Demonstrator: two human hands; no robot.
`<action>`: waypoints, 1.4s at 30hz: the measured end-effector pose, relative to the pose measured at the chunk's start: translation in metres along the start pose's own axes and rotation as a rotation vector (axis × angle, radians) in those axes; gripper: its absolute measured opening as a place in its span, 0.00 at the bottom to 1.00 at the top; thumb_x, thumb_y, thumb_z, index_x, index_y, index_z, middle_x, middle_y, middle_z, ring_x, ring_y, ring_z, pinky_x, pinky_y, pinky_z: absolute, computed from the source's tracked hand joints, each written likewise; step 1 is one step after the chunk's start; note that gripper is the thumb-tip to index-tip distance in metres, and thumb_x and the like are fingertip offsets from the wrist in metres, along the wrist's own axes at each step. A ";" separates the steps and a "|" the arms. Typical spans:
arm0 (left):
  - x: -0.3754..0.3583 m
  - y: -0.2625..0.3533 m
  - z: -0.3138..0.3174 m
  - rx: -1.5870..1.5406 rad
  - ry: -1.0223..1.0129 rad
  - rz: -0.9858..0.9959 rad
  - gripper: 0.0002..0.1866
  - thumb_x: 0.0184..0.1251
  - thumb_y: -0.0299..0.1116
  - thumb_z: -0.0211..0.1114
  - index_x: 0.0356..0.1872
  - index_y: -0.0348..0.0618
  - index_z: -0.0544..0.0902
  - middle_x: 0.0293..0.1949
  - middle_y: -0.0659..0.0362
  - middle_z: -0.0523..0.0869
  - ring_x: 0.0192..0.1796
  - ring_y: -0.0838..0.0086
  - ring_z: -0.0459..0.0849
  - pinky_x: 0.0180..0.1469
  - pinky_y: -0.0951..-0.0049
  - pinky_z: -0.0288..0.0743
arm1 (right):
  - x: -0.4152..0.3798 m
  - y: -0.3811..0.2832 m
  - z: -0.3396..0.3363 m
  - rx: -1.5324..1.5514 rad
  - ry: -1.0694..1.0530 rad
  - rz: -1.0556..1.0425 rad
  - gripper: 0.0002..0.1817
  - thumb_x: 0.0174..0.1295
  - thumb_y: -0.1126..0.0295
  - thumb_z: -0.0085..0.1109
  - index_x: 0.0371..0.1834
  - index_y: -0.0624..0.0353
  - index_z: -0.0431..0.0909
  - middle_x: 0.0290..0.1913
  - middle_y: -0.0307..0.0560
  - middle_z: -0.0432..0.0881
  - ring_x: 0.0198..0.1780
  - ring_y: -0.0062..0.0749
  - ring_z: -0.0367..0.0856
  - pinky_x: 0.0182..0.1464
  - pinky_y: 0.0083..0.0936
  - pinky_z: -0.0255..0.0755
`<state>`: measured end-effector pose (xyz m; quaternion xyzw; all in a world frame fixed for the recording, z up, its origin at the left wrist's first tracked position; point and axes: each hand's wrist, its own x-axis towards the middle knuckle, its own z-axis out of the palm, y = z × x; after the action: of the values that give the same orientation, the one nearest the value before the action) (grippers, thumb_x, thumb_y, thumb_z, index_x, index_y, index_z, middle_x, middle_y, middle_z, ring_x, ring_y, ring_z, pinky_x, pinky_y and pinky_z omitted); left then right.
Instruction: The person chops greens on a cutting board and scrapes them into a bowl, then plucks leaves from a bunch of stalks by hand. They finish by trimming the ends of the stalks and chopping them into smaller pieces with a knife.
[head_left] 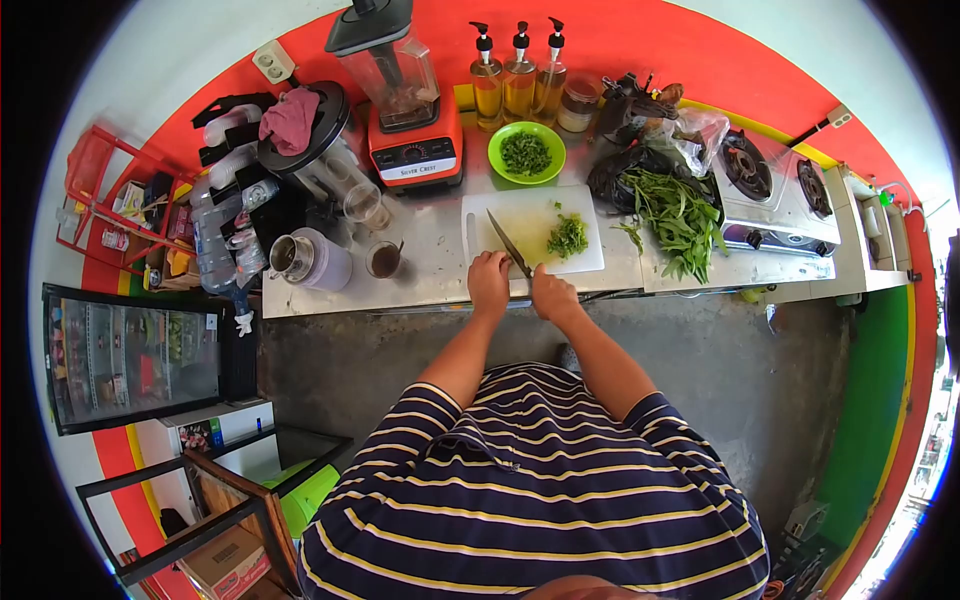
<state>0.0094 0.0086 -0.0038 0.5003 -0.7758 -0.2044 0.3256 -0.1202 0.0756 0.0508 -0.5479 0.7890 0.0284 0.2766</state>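
Note:
A white cutting board (587,203) lies on the steel counter in front of me. My right hand (553,293) is closed around the handle of a knife (510,244), whose blade points up and left over the board. My left hand (489,278) is at the board's front edge, beside the knife, its fingers bent together; whether anything is between them is too small to tell. Chopped greens (568,236) lie in a pile on the board's right half. Behind the board, a green bowl (558,155) holds more chopped greens.
Leafy greens (672,215) lie right of the board, beside a gas stove (765,215). A red blender (415,153), a glass of dark liquid (383,261) and a wide metal flask (322,262) stand to the left. Oil bottles (519,90) stand behind the bowl.

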 end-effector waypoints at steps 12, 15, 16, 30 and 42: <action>-0.014 0.001 -0.014 0.082 -0.023 0.098 0.08 0.70 0.30 0.62 0.42 0.44 0.88 0.43 0.59 0.87 0.49 0.58 0.84 0.51 0.58 0.80 | -0.002 -0.008 0.004 -0.093 -0.001 -0.077 0.16 0.70 0.70 0.55 0.56 0.64 0.68 0.47 0.61 0.89 0.50 0.51 0.91 0.52 0.42 0.84; -0.008 0.006 -0.013 0.047 -0.028 -0.006 0.08 0.66 0.29 0.63 0.41 0.45 0.89 0.43 0.59 0.89 0.48 0.58 0.86 0.51 0.59 0.81 | -0.005 -0.011 -0.003 -0.142 -0.031 -0.085 0.15 0.70 0.70 0.55 0.55 0.64 0.68 0.47 0.61 0.89 0.50 0.52 0.91 0.52 0.42 0.84; -0.003 0.009 -0.015 0.046 -0.026 -0.008 0.08 0.66 0.29 0.63 0.41 0.45 0.89 0.43 0.59 0.89 0.48 0.58 0.86 0.51 0.59 0.81 | -0.008 -0.012 0.001 -0.146 -0.031 -0.086 0.15 0.70 0.70 0.55 0.55 0.64 0.68 0.47 0.61 0.89 0.50 0.52 0.91 0.52 0.42 0.84; 0.017 0.012 -0.022 -0.043 -0.283 -0.364 0.04 0.61 0.30 0.67 0.35 0.46 0.88 0.37 0.55 0.91 0.43 0.55 0.90 0.46 0.57 0.82 | -0.021 -0.020 0.005 -0.091 -0.088 -0.050 0.20 0.65 0.72 0.61 0.57 0.66 0.66 0.47 0.65 0.88 0.52 0.55 0.90 0.54 0.44 0.83; -0.014 -0.005 -0.006 -0.090 -0.017 -0.116 0.08 0.64 0.26 0.63 0.37 0.39 0.89 0.41 0.49 0.88 0.44 0.48 0.86 0.49 0.54 0.80 | -0.020 -0.022 0.004 -0.098 -0.088 -0.061 0.18 0.66 0.73 0.60 0.56 0.65 0.67 0.47 0.62 0.89 0.50 0.53 0.90 0.52 0.42 0.84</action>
<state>0.0207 0.0193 -0.0066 0.5278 -0.7381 -0.2619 0.3288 -0.0943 0.0850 0.0620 -0.5829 0.7565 0.0827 0.2847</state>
